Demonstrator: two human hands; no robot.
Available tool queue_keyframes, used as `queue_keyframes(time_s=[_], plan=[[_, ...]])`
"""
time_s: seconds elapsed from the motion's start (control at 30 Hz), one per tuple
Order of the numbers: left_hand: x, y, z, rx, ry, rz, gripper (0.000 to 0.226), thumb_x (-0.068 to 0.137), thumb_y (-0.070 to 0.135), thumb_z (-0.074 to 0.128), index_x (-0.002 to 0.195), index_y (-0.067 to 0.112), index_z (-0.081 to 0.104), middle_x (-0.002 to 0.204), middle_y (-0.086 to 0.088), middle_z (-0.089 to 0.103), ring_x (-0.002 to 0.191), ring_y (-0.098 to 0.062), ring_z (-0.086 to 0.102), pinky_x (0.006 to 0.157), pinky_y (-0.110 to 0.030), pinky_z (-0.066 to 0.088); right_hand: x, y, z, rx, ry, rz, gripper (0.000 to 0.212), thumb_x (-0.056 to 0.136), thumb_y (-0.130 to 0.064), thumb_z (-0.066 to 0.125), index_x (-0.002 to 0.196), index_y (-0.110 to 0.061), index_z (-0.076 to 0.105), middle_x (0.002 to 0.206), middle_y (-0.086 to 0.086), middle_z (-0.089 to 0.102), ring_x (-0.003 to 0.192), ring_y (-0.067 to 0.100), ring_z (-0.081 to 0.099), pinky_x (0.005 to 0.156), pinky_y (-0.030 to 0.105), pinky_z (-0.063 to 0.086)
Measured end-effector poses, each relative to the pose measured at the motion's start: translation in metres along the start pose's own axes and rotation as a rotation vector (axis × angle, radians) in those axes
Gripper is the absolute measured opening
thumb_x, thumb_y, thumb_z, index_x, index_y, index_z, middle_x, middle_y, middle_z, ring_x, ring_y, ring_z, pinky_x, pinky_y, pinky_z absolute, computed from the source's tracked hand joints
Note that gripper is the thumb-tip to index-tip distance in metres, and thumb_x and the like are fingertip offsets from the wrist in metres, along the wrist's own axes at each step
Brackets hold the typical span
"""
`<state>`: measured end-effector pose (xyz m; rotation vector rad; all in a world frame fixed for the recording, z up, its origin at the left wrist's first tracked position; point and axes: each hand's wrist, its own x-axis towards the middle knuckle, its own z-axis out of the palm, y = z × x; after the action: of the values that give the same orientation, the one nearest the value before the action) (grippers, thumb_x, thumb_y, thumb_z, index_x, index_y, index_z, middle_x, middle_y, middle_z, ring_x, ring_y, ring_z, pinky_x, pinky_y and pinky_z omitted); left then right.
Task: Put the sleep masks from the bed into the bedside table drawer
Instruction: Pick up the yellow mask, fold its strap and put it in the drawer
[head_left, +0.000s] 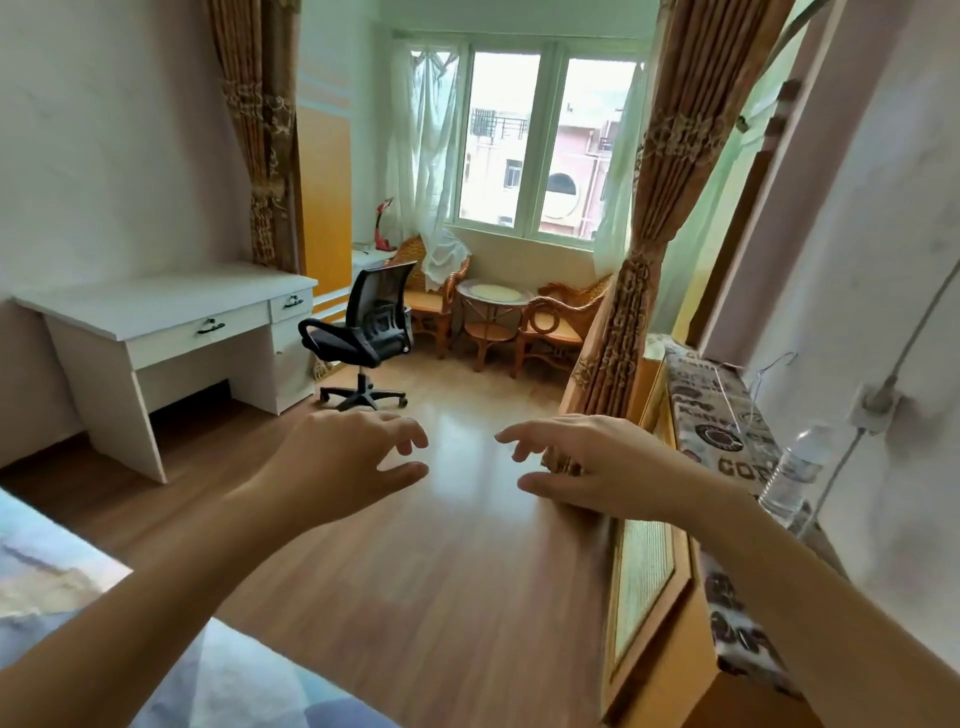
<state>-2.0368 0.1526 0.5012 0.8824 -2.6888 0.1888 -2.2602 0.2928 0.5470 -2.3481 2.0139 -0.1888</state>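
My left hand (343, 457) and my right hand (587, 462) are both held out in front of me over the wooden floor, fingers spread and slightly curled, nothing in either. A corner of the bed (62, 582) with a blue and grey patterned cover shows at the lower left. No sleep mask is in view. A wooden cabinet (644, 571) with a patterned cloth on top stands along the right wall, just beyond my right hand; whether it is the bedside table I cannot tell.
A white desk (166, 322) with drawers stands at the left wall, a black office chair (363, 332) beside it. Rattan chairs and a small round table (493, 312) sit under the window. A plastic water bottle (795, 467) stands on the cabinet. Brown curtains (639, 249) hang on the right.
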Motion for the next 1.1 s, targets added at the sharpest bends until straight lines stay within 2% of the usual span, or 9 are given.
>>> queue_keyframes(time_s=[0.13,0.27,0.37,0.5,0.6,0.73,0.9,1.03,1.1], plan=[[0.065,-0.020,0.008,0.038,0.012,-0.010,0.037,0.086,0.063,0.042,0.118,0.047,0.051,0.106,0.029,0.059,0.078,0.010,0.044,0.064,-0.015,0.034,0.055,0.052,-0.020,-0.021,0.020,-0.031,0.047,0.091,-0.051,0.050,0.136,-0.046,0.037,0.123,-0.023,0.057,0.104,-0.008,0.050,0.092,0.015,0.041],[0.121,-0.039,0.027,0.045,0.038,-0.063,0.034,0.085,0.062,0.045,0.114,0.046,0.054,0.104,0.027,0.061,0.068,0.011,0.038,0.059,-0.009,0.028,0.113,0.104,-0.024,-0.016,0.012,-0.081,0.048,0.091,-0.051,0.050,0.137,-0.045,0.037,0.124,-0.022,0.058,0.113,-0.001,0.053,0.098,0.025,0.046],[0.159,-0.051,0.051,0.033,0.035,-0.117,0.037,0.085,0.063,0.045,0.115,0.044,0.055,0.105,0.026,0.061,0.075,0.010,0.041,0.067,-0.018,0.037,0.161,0.147,-0.017,-0.022,0.006,-0.144,0.048,0.091,-0.050,0.051,0.137,-0.043,0.038,0.123,-0.020,0.059,0.113,0.000,0.054,0.097,0.027,0.047],[0.213,-0.065,0.080,-0.001,-0.016,-0.216,0.036,0.087,0.060,0.046,0.117,0.043,0.054,0.108,0.024,0.060,0.086,0.008,0.047,0.071,-0.018,0.035,0.237,0.210,-0.009,-0.049,-0.016,-0.245,0.050,0.090,-0.055,0.049,0.137,-0.046,0.035,0.122,-0.023,0.058,0.112,-0.002,0.054,0.096,0.027,0.048],[0.257,-0.084,0.097,0.008,-0.035,-0.327,0.036,0.087,0.060,0.044,0.118,0.042,0.052,0.108,0.023,0.059,0.094,0.005,0.053,0.078,-0.020,0.040,0.301,0.254,-0.011,-0.049,-0.033,-0.322,0.049,0.090,-0.055,0.048,0.137,-0.047,0.035,0.122,-0.024,0.058,0.111,-0.002,0.054,0.095,0.028,0.048],[0.315,-0.111,0.113,0.018,-0.039,-0.452,0.035,0.088,0.058,0.045,0.116,0.040,0.054,0.105,0.023,0.059,0.095,0.003,0.053,0.078,-0.022,0.040,0.378,0.299,-0.020,-0.034,-0.043,-0.420,0.047,0.091,-0.052,0.050,0.136,-0.046,0.038,0.120,-0.022,0.059,0.110,0.001,0.055,0.093,0.027,0.047],[0.357,-0.147,0.125,0.040,-0.021,-0.569,0.032,0.087,0.059,0.045,0.114,0.042,0.053,0.103,0.024,0.058,0.094,0.003,0.053,0.079,-0.023,0.039,0.458,0.325,-0.018,0.007,-0.065,-0.532,0.042,0.092,-0.050,0.050,0.132,-0.048,0.039,0.118,-0.021,0.060,0.105,0.004,0.058,0.087,0.026,0.049],[0.348,-0.177,0.137,0.052,-0.050,-0.699,0.032,0.086,0.061,0.043,0.112,0.045,0.052,0.104,0.026,0.057,0.099,0.003,0.051,0.080,-0.024,0.036,0.514,0.318,-0.002,0.042,-0.099,-0.627,0.042,0.091,-0.049,0.051,0.132,-0.050,0.039,0.118,-0.024,0.058,0.103,-0.002,0.055,0.078,0.013,0.040],[0.338,-0.187,0.139,0.066,-0.073,-0.751,0.032,0.086,0.061,0.044,0.112,0.044,0.052,0.105,0.025,0.058,0.100,0.003,0.051,0.082,-0.025,0.038,0.535,0.307,0.008,0.054,-0.102,-0.681,0.042,0.090,-0.052,0.050,0.132,-0.050,0.040,0.117,-0.025,0.059,0.098,-0.006,0.052,0.077,0.011,0.037]])
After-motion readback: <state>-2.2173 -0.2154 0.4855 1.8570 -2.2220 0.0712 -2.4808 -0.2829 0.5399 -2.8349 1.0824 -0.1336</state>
